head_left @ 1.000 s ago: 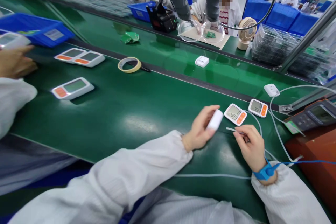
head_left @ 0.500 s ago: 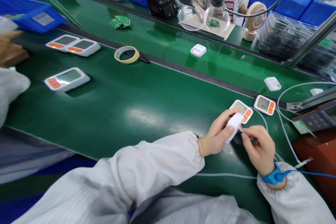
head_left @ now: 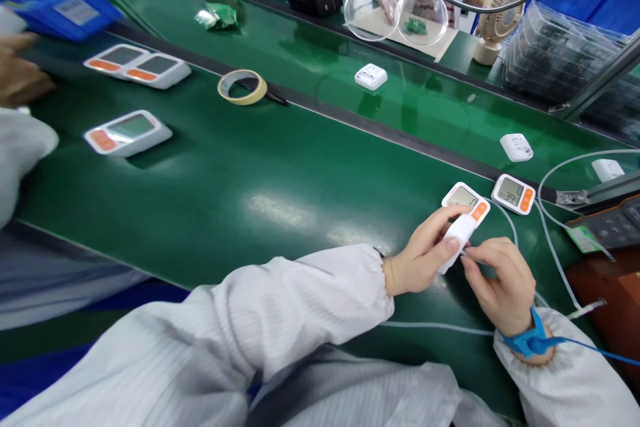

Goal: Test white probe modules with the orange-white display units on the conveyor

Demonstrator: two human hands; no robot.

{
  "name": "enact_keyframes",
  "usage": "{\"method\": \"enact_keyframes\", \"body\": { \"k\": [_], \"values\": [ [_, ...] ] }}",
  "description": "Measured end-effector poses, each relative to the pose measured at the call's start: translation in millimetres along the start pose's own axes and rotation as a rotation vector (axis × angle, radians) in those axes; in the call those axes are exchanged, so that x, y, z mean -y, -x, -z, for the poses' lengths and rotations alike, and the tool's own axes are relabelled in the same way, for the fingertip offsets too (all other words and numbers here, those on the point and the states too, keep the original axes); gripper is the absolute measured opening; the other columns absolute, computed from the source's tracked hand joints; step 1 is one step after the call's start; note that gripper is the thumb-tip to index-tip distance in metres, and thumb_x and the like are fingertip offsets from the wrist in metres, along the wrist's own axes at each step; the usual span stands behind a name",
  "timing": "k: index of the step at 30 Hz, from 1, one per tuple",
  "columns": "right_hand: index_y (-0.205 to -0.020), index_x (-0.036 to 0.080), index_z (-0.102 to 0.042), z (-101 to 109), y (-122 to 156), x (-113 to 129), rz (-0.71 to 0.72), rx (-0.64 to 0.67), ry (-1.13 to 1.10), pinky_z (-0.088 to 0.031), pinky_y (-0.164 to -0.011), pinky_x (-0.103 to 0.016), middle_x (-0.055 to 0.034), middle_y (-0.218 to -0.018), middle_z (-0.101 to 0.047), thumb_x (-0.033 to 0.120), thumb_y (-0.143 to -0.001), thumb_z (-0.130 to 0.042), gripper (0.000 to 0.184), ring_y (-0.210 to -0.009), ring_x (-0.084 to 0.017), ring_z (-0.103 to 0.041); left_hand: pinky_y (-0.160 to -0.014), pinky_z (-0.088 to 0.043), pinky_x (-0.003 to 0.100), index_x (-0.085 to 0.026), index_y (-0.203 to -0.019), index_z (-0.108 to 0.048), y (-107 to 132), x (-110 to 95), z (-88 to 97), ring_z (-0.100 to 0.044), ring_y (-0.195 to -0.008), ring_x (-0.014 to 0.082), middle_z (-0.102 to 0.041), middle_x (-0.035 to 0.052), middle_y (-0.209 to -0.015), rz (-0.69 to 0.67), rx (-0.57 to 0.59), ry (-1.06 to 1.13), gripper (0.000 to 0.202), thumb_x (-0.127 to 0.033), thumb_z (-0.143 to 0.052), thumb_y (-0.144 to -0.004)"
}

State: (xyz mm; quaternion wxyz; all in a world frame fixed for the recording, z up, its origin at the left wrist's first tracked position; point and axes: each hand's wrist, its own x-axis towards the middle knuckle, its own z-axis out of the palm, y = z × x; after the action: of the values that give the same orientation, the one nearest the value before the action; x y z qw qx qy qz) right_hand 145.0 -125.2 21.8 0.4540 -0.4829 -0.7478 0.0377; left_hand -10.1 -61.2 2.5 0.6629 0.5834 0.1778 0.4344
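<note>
While digits read 39, left hand grips white device.

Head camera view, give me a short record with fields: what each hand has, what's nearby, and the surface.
left hand: left hand holds a white device tilted on its edge
right hand: right hand pinches a thin white tube end at the device's lower edge; blue wrist strap on the wrist
nearby: two monitors with orange buttons lying flat just beyond the hands
surface: green belt
further off: tape roll; another person's hand at far left
</note>
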Motion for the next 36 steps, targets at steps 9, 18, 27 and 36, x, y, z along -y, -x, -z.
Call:
{"method": "enact_keyframes", "body": {
  "k": [9,18,27,36],
  "values": [
    [-0.096,0.023,-0.064,-0.2,0.2,1.2,-0.039,0.035,-0.028,-0.051,-0.067,-0.033,-0.0026,-0.082,-0.065,0.013,-0.093,-0.062,0.011,-0.076,-0.019,-0.062,-0.081,-0.053,0.039,-0.017,-0.134,-0.047,0.6,-2.6,-0.2,-0.063,-0.090,0.0252,-0.063,0.0118,-0.106,0.006,0.007,-0.037,0.059,-0.059,-0.048,-0.092],
    [-0.095,0.023,-0.064,-0.1,-0.2,1.9,-0.040,0.041,-0.011,-0.051,-0.067,-0.033,-0.0027,-0.082,-0.066,0.014,-0.093,-0.062,0.010,-0.075,-0.019,-0.063,-0.089,-0.052,0.041,-0.020,-0.131,-0.054,0.5,2.9,1.3,-0.061,-0.098,0.0247,-0.058,0.0130,-0.119,-0.070,0.009,-0.149,0.052,-0.056,-0.042,-0.095],
    [-0.096,0.021,-0.063,-1.2,0.1,3.1,-0.017,0.049,0.001,-0.049,-0.067,-0.032,-0.0036,-0.082,-0.064,0.012,-0.094,-0.061,0.010,-0.075,-0.018,-0.060,-0.098,-0.047,0.045,-0.019,-0.132,-0.054,-1.6,4.8,3.5,-0.056,-0.112,0.0281,-0.058,0.0137,-0.121,-0.171,0.033,-0.248,0.047,-0.048,-0.040,-0.098],
    [-0.101,0.020,-0.062,0.3,-4.1,5.9,-0.011,0.051,-0.028,-0.050,-0.070,-0.033,-0.0046,-0.087,-0.065,0.009,-0.091,-0.061,0.015,-0.079,-0.019,-0.061,-0.088,-0.050,0.038,-0.021,-0.134,-0.052,-1.8,3.2,4.5,-0.058,-0.101,0.0241,-0.058,0.0119,-0.119,-0.144,0.030,-0.129,0.046,-0.048,-0.042,-0.098]
  ]
}}
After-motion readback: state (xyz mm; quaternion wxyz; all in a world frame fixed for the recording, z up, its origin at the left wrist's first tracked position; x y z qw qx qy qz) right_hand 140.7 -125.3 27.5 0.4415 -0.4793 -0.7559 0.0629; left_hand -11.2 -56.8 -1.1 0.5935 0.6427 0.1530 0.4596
